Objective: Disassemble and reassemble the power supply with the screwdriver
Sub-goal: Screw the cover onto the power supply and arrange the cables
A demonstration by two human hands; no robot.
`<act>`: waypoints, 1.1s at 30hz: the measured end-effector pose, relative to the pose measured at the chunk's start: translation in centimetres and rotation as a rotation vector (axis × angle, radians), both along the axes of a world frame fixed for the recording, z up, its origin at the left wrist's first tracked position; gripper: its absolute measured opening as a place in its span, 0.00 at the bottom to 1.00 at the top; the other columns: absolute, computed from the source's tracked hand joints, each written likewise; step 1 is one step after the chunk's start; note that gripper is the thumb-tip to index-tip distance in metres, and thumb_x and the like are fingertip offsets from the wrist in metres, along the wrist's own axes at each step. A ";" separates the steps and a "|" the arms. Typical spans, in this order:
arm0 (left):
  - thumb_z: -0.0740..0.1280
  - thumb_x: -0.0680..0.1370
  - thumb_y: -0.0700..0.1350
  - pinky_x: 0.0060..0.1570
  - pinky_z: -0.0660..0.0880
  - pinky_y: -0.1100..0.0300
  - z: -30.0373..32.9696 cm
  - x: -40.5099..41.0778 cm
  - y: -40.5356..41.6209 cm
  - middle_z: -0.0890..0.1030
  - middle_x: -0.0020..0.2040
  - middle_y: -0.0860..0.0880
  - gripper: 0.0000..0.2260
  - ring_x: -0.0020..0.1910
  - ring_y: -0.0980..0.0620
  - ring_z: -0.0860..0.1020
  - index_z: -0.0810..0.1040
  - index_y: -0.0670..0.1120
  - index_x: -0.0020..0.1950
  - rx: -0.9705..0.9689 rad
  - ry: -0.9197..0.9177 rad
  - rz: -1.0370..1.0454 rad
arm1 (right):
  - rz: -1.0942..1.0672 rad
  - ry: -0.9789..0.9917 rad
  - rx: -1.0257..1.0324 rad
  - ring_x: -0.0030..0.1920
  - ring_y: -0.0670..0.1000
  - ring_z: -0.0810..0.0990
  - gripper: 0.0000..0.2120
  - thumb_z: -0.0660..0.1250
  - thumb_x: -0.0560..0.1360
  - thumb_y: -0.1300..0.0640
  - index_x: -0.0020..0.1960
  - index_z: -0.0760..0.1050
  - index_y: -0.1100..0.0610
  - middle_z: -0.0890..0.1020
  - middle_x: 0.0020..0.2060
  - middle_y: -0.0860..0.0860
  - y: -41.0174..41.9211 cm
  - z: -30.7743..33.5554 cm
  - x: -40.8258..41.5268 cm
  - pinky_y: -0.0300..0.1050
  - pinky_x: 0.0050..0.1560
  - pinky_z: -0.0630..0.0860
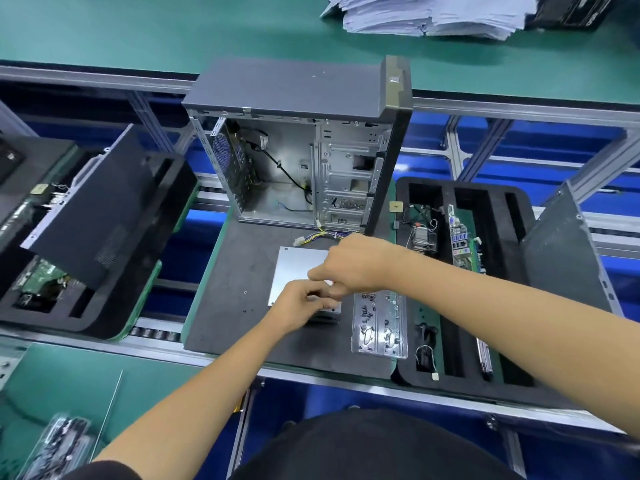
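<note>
Both hands meet over the near right corner of the power supply (298, 271), which lies flat mid-mat (235, 289): left hand (299, 304) fingers curled, pinching at its edge; right hand (349, 268) curled knuckles-up, fingertips touching there. What either holds is hidden (no screwdriver discernible). Forearms converge from the near edge, wrists bent down.

Item count: one open computer case (298, 140) at 12 o'clock; one power supply (294, 271) at centre; one clear screw tray (379, 327) at 4 o'clock; two black foam trays, at 9 o'clock (104, 306) and 3 o'clock (512, 341); two hands, left (298, 304) and right (353, 265); one paper stack (433, 12) at 1 o'clock.
</note>
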State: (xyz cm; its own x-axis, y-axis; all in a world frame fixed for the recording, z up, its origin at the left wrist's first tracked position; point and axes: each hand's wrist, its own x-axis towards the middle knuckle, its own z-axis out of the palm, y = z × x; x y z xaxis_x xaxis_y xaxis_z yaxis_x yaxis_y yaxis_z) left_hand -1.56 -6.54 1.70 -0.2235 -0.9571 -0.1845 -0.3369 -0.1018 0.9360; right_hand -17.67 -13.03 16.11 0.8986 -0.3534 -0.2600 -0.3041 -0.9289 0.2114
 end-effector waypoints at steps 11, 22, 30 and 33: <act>0.70 0.76 0.31 0.53 0.80 0.58 -0.6 -0.8 1.0 0.87 0.44 0.50 0.03 0.48 0.54 0.85 0.83 0.35 0.43 -0.104 -0.032 0.078 | 0.103 0.003 0.020 0.30 0.56 0.68 0.06 0.61 0.76 0.54 0.52 0.67 0.50 0.69 0.36 0.48 -0.5 0.1 -0.3 0.44 0.26 0.53; 0.77 0.71 0.42 0.46 0.79 0.55 0.1 -1.0 0.7 0.85 0.39 0.50 0.05 0.41 0.53 0.81 0.83 0.43 0.40 -0.046 0.002 0.108 | -0.060 -0.045 -0.050 0.26 0.52 0.63 0.13 0.60 0.76 0.44 0.50 0.65 0.53 0.71 0.33 0.49 0.1 -0.2 -0.3 0.44 0.26 0.54; 0.70 0.78 0.33 0.55 0.77 0.65 0.5 -0.5 0.9 0.86 0.46 0.58 0.08 0.51 0.58 0.84 0.85 0.43 0.52 -0.071 -0.041 0.010 | 0.008 -0.049 -0.080 0.25 0.53 0.63 0.09 0.58 0.78 0.47 0.44 0.65 0.52 0.66 0.27 0.50 0.0 0.6 0.0 0.44 0.26 0.53; 0.77 0.72 0.42 0.55 0.79 0.60 0.9 -0.8 1.0 0.86 0.45 0.53 0.07 0.51 0.52 0.84 0.85 0.52 0.47 -0.040 -0.017 0.048 | -0.055 -0.017 -0.109 0.25 0.52 0.64 0.17 0.56 0.77 0.42 0.38 0.69 0.53 0.66 0.25 0.51 0.2 0.3 -0.1 0.44 0.27 0.54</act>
